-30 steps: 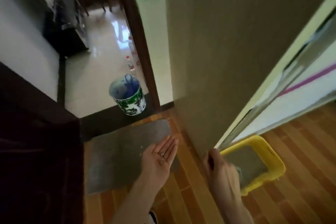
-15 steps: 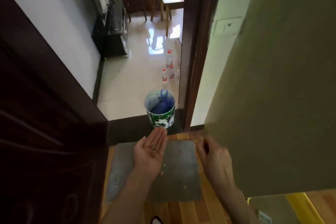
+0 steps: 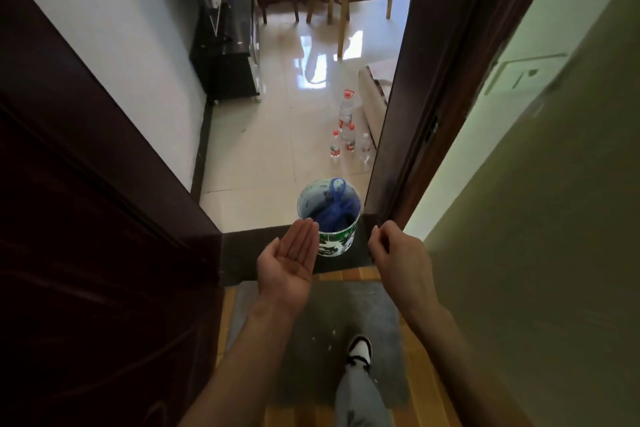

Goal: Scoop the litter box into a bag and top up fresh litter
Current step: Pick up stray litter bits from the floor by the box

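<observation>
Hands (image 3: pixel 289 258) nearer bucket (image 3: pixel 329 215) than before

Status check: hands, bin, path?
Left hand open, palm up, specks on it. Right hand loosely curled, empty. Bin ahead at doorway. Path open.

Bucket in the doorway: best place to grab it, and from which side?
Take the bucket by its open top rim, from above on the near side: it stands upright, the door frame crowds its right, and the blue bag fills the inside. No handle is visible.
</observation>
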`<act>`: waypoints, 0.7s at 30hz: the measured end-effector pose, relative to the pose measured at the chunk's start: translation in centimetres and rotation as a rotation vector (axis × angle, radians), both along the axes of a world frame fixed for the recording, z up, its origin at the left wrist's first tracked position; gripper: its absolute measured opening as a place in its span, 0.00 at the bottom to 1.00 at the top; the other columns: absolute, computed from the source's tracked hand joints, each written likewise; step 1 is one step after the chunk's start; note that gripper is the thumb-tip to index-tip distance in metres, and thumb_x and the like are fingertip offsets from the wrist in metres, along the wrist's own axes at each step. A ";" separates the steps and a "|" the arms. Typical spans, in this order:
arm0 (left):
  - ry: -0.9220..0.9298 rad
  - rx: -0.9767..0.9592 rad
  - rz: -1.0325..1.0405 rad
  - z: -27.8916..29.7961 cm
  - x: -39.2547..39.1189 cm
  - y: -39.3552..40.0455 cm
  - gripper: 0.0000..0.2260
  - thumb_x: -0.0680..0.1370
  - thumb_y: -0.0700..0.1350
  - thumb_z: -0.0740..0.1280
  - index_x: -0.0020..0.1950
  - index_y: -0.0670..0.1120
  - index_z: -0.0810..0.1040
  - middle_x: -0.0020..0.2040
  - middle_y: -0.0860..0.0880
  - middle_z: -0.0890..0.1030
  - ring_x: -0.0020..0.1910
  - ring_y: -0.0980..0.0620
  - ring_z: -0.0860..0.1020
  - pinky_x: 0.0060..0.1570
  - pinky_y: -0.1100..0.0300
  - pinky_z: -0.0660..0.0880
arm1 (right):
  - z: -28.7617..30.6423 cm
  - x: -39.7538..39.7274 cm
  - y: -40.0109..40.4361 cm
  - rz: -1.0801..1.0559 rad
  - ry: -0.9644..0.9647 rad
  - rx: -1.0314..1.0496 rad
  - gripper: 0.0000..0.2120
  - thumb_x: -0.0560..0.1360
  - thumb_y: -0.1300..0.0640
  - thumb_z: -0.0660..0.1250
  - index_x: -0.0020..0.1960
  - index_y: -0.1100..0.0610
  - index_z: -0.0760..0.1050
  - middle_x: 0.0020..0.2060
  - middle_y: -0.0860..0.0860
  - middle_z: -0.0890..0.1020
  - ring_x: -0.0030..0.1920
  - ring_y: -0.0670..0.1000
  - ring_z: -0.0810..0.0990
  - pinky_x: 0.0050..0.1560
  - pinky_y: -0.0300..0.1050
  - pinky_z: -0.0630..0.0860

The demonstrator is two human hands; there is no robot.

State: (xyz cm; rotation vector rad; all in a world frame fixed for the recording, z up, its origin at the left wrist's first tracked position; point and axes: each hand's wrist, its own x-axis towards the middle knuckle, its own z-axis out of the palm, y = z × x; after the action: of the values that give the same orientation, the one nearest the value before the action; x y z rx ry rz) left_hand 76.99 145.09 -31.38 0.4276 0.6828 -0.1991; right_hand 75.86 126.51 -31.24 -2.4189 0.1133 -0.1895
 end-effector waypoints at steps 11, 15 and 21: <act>0.077 0.040 0.060 -3.3 15.5 -0.2 0.22 0.87 0.46 0.51 0.61 0.35 0.81 0.58 0.35 0.84 0.55 0.41 0.85 0.57 0.50 0.81 | -3.5 15.5 -0.4 -0.002 0.004 0.081 0.13 0.83 0.57 0.64 0.40 0.54 0.71 0.27 0.43 0.72 0.25 0.42 0.73 0.27 0.32 0.68; 0.103 0.061 0.061 -5.2 21.4 -0.4 0.22 0.87 0.46 0.51 0.61 0.34 0.80 0.57 0.35 0.84 0.55 0.40 0.85 0.59 0.50 0.81 | -5.5 21.0 -0.8 -0.011 0.014 0.107 0.12 0.83 0.56 0.64 0.41 0.54 0.71 0.28 0.41 0.72 0.26 0.39 0.73 0.26 0.30 0.66; 0.120 0.110 0.019 -7.9 28.7 -1.0 0.23 0.87 0.47 0.50 0.60 0.35 0.80 0.58 0.35 0.84 0.59 0.40 0.83 0.62 0.49 0.79 | -9.1 27.7 -0.5 0.000 0.061 0.070 0.11 0.83 0.55 0.64 0.42 0.56 0.73 0.29 0.45 0.75 0.28 0.41 0.73 0.27 0.31 0.63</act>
State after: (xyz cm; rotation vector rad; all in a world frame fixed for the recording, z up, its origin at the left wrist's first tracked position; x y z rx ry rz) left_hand 105.72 144.11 -39.31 0.5173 0.8181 -0.1711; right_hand 103.60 125.96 -40.34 -2.3551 0.1451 -0.1100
